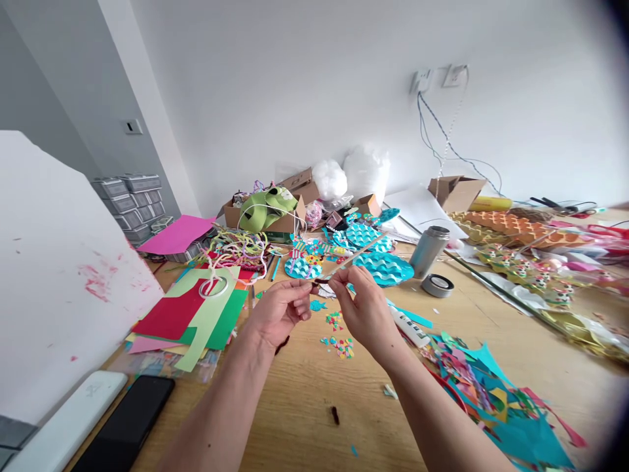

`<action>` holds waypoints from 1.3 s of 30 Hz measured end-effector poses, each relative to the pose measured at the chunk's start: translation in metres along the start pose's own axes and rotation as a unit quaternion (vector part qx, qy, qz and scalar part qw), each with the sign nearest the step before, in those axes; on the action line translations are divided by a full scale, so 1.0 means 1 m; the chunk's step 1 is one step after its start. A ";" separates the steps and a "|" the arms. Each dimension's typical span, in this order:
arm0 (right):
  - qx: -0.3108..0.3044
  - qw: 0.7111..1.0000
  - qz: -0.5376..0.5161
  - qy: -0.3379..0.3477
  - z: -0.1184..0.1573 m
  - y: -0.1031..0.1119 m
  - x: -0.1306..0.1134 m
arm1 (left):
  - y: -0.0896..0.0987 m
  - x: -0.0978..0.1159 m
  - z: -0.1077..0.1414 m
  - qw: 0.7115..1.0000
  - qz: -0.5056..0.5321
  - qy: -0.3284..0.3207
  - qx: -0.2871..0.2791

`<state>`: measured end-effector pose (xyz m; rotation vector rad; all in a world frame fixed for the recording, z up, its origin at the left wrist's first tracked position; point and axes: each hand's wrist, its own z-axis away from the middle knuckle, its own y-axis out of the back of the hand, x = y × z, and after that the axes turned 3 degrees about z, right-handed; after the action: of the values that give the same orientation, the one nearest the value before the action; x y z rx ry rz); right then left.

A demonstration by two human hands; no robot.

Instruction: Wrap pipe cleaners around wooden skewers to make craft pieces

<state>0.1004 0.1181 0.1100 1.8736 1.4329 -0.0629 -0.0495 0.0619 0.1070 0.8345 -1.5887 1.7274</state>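
Observation:
Between my two hands runs a dark brown fuzzy strand (pixel 322 282), which looks like a pipe cleaner. Thumb and fingers of my left hand (pixel 287 305) are pinched on its left end. My right hand (pixel 361 301) is closed on the other end, its fingertips partly hidden. A thin pale stick (pixel 366 247) slants up behind the right fingers; whether that hand holds it I cannot tell. More dark brown strand (pixel 282 345) shows below my left wrist. On the table nearer me lies a short dark brown piece (pixel 335 415). Small confetti bits (pixel 339 344) are scattered between my forearms.
Stacked coloured paper (pixel 167 311) and a black phone (pixel 125 423) are at left. Blue wavy card pieces (pixel 383 269), a grey flask (pixel 430 252) and its lid (pixel 437 285) stand beyond my right hand. A glue tube (pixel 410 328) and paper scraps (pixel 491 400) lie right.

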 end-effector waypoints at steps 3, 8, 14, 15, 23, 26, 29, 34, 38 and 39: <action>-0.036 0.996 -0.053 -0.057 -0.001 0.003 0.001 | 0.005 0.004 0.001 0.998 -0.051 -0.023 0.020; -0.108 0.957 -0.216 -0.160 -0.005 0.008 0.008 | 0.009 0.006 -0.001 0.986 -0.136 -0.072 0.058; -0.039 0.925 -0.304 -0.224 -0.007 0.008 0.015 | 0.001 0.002 0.001 0.971 -0.228 -0.064 0.027; -0.029 0.927 -0.299 -0.226 -0.007 0.008 0.016 | -0.001 0.001 0.001 0.965 -0.252 -0.066 0.026; 0.004 0.939 -0.249 -0.236 -0.006 0.008 0.015 | -0.007 -0.012 0.000 0.885 -0.399 -0.233 0.066; -0.013 0.937 -0.251 -0.243 -0.006 0.008 0.013 | -0.009 -0.015 0.001 0.823 -0.464 -0.318 0.076; -0.057 0.935 -0.249 -0.245 -0.006 0.008 0.010 | -0.009 -0.016 0.002 0.776 -0.500 -0.372 0.100; -0.106 0.924 -0.266 -0.253 -0.005 0.006 0.006 | -0.007 -0.017 0.001 0.729 -0.550 -0.392 0.111; -0.103 0.922 -0.277 -0.250 -0.004 0.002 0.008 | -0.008 -0.016 0.001 0.725 -0.558 -0.390 0.102; -0.102 0.922 -0.277 -0.250 -0.004 0.002 0.008 | -0.009 -0.016 0.001 0.726 -0.559 -0.388 0.102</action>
<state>0.1035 0.1271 0.1098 1.1233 1.4807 -0.6003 -0.0332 0.0609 0.0995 2.2360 -0.8323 0.6171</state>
